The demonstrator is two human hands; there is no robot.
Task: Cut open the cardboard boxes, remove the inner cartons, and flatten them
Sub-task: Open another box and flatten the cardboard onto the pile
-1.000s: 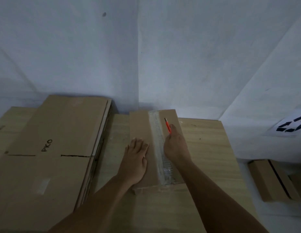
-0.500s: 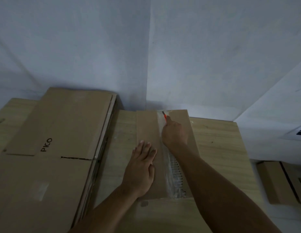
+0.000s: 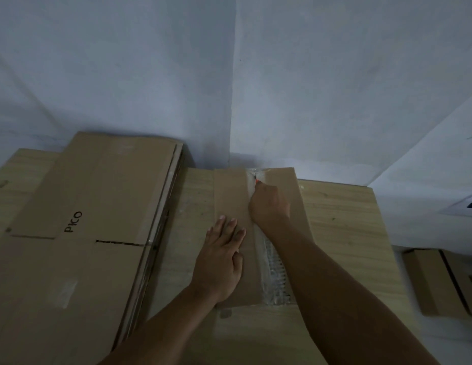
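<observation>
Your flat left hand (image 3: 221,262) pinned the light, stiff brown cardboard box (image 3: 230,196) at the tabletop's (image 3: 342,219) far edge while your right hand (image 3: 269,204) gripped the orange-tipped cutter (image 3: 256,181) on its slippery clear tape seam (image 3: 274,270).

bare table (image 3: 342,225) right of the box (image 3: 229,196), flattened cardboard stack (image 3: 79,233) crowding the left — wall (image 3: 229,101) behind

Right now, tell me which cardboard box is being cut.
The taped box at the table's middle: left hand presses it, right hand holds the cutter on its tape. The others lie untouched.
</observation>
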